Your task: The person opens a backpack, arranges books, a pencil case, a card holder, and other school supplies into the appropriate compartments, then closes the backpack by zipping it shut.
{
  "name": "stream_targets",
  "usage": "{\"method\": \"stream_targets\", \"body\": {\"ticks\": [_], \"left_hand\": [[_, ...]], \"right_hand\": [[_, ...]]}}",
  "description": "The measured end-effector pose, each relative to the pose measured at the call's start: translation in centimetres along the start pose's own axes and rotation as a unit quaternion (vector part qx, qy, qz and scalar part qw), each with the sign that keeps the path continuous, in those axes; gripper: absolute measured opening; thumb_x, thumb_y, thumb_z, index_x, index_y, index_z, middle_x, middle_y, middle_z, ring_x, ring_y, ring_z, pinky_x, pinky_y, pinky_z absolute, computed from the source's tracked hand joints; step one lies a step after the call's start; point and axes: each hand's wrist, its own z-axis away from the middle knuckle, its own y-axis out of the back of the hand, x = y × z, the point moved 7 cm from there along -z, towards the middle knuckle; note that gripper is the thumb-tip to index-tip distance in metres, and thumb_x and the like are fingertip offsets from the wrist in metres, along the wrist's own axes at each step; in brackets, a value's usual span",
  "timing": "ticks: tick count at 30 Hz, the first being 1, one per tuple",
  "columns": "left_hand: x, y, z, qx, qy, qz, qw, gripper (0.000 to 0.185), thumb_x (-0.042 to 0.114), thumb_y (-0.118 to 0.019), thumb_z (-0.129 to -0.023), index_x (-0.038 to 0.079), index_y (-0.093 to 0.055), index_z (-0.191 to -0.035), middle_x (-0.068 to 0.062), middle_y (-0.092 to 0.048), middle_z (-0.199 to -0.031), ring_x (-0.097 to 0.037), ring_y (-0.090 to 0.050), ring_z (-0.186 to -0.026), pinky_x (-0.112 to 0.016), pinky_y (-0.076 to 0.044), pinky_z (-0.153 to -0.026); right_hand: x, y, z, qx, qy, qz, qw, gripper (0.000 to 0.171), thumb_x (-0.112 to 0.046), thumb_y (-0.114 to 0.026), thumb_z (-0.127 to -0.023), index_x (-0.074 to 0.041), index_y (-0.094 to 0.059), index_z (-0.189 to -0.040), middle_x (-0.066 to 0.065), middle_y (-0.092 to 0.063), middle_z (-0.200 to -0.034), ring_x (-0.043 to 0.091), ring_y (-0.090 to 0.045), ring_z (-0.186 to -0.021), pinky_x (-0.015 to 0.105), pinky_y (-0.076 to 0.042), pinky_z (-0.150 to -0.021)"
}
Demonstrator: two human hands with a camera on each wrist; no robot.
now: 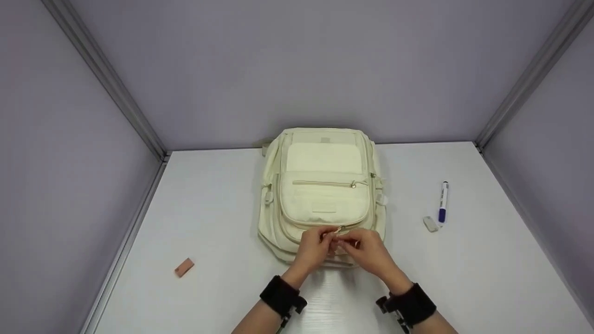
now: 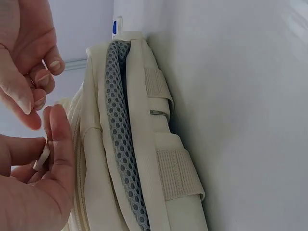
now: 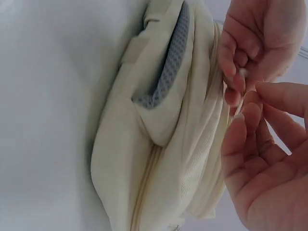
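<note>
A cream backpack (image 1: 325,199) lies front side up, both hands over its lower end. My left hand (image 1: 313,248) pinches a small white piece (image 2: 42,159) between thumb and fingers. Close to its fingertips is a metal zipper slider (image 1: 341,228) on the bag's front pocket. My right hand (image 1: 371,253) meets the left from the other side. Its thumb and index fingertips come together in the right wrist view, beside a thin pale strip (image 3: 239,107). I cannot tell whether the right fingers hold that strip.
On the white table (image 1: 218,204), a pinkish-orange block (image 1: 184,267) lies at the left. A blue-capped marker (image 1: 443,202) and a small pale grey block (image 1: 430,224) lie right of the bag. Panels (image 1: 315,69) enclose the back and sides.
</note>
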Motion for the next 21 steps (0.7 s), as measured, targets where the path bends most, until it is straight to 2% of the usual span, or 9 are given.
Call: {"method": "stream_targets", "body": {"ticks": [2, 4, 7, 9, 12, 15, 18, 21], "left_hand": [[0.1, -0.1, 0.0, 0.0, -0.014, -0.028, 0.9995, 0.02, -0.002, -0.054, -0.098, -0.006, -0.068, -0.112, -0.005, -0.066, -0.079, -0.009, -0.06, -0.058, -0.024, -0.052, -0.054], [0.6, -0.2, -0.1, 0.013, -0.047, -0.094, 0.9943, 0.018, 0.0, -0.057, -0.097, -0.003, -0.07, -0.109, -0.003, -0.065, -0.078, -0.008, -0.059, -0.06, -0.025, -0.051, -0.056], [1.3, -0.2, -0.1, 0.042, -0.097, -0.194, 0.9752, 0.011, 0.007, -0.065, -0.095, 0.004, -0.074, -0.1, 0.0, -0.068, -0.08, -0.008, -0.061, -0.068, -0.024, -0.05, -0.062], [1.5, -0.1, -0.1, 0.06, -0.116, -0.238, 0.9624, 0.008, 0.013, -0.069, -0.092, 0.008, -0.076, -0.094, 0.002, -0.07, -0.081, -0.007, -0.063, -0.072, -0.024, -0.05, -0.063], [1.7, 0.2, 0.0, 0.075, -0.134, -0.271, 0.9502, 0.007, 0.018, -0.072, -0.09, 0.013, -0.077, -0.089, 0.004, -0.071, -0.079, -0.007, -0.064, -0.07, -0.024, -0.05, -0.061], [1.9, 0.7, 0.3, 0.09, -0.16, -0.29, 0.9392, 0.007, 0.017, -0.073, -0.09, 0.013, -0.078, -0.087, 0.003, -0.072, -0.08, -0.008, -0.066, -0.071, -0.025, -0.052, -0.062], [2.2, 1.5, 0.7, 0.1, -0.181, -0.293, 0.9335, 0.008, 0.015, -0.073, -0.09, 0.012, -0.078, -0.084, 0.002, -0.072, -0.079, -0.01, -0.068, -0.071, -0.027, -0.053, -0.063], [2.2, 2.5, 1.1, 0.108, -0.19, -0.285, 0.9333, 0.008, 0.014, -0.073, -0.089, 0.011, -0.078, -0.084, 0.001, -0.072, -0.079, -0.011, -0.068, -0.07, -0.026, -0.053, -0.062]], "right_hand": [[-0.1, 0.9, -0.4, 0.038, 0.033, 0.057, 0.997, 0.023, 0.007, -0.077, -0.079, -0.004, -0.077, -0.099, 0.004, -0.066, -0.091, 0.015, -0.06, -0.074, 0.03, -0.051, -0.062], [-0.1, 1.5, -0.8, 0.075, 0.074, 0.119, 0.987, 0.033, 0.008, -0.081, -0.074, -0.003, -0.075, -0.105, 0.008, -0.064, -0.099, 0.022, -0.062, -0.087, 0.036, -0.052, -0.072], [0.3, 1.7, -1.3, 0.101, 0.123, 0.189, 0.969, 0.042, 0.002, -0.087, -0.07, -0.004, -0.073, -0.109, 0.014, -0.062, -0.113, 0.032, -0.059, -0.106, 0.047, -0.047, -0.089], [0.7, 1.6, -1.6, 0.1, 0.144, 0.208, 0.962, 0.039, -0.003, -0.088, -0.069, -0.005, -0.075, -0.105, 0.015, -0.064, -0.118, 0.036, -0.058, -0.112, 0.052, -0.043, -0.095], [1.3, 1.5, -1.8, 0.092, 0.16, 0.222, 0.957, 0.026, -0.012, -0.087, -0.071, -0.008, -0.078, -0.095, 0.013, -0.067, -0.117, 0.038, -0.058, -0.113, 0.057, -0.041, -0.097], [1.8, 1.4, -1.8, 0.082, 0.167, 0.218, 0.958, 0.022, -0.016, -0.086, -0.072, -0.009, -0.08, -0.091, 0.012, -0.069, -0.116, 0.038, -0.059, -0.113, 0.06, -0.04, -0.097], [2.1, 1.6, -1.9, 0.069, 0.163, 0.206, 0.962, 0.021, -0.017, -0.085, -0.073, -0.009, -0.08, -0.092, 0.012, -0.069, -0.117, 0.037, -0.059, -0.115, 0.059, -0.039, -0.099], [2.3, 1.6, -2.0, 0.051, 0.156, 0.195, 0.967, 0.02, -0.017, -0.084, -0.075, -0.008, -0.08, -0.093, 0.012, -0.068, -0.118, 0.037, -0.059, -0.117, 0.057, -0.038, -0.101]]}}
